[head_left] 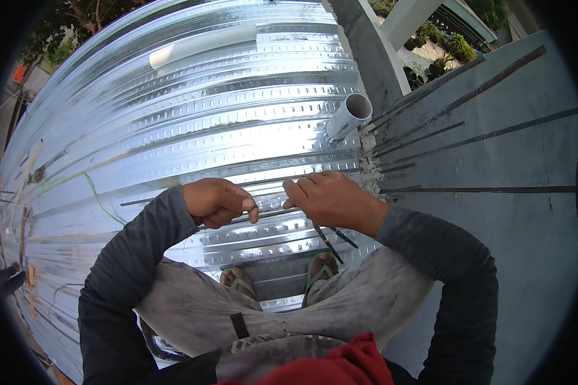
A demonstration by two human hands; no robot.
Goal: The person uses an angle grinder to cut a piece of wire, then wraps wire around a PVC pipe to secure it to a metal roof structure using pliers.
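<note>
- The rod (173, 195) is a thin, dark, straight metal bar, plain and dull against the bright ribbed metal decking (192, 109) it lies over.
- Its long axis runs nearly level across the view, left to right, rising slightly toward the right; the left end points out over the decking and the right end reaches toward the concrete slab (494, 224).
- The left hand (217, 201) is curled into a loose fist over the rod, thumb and fingers pinching it from above; the rod sticks out well to the left of this hand.
- The right hand (331, 197) lies just right of the left hand, fingers pressed together and bent down onto the rod, and it also grips a dark tool (327, 240) whose two thin handles hang below the palm.
- The rod passes under both hands, so the stretch between them is the short part that shows near the thumbs.
- Past the right hand, more dark rods (481, 189) lie on the concrete slab, roughly in line with the held one.
- A white pipe (348, 117) stands tilted above the right hand, at the edge of the decking beside the slab.
- Below the hands, two feet in sandals (318, 269) stand on the decking.
</note>
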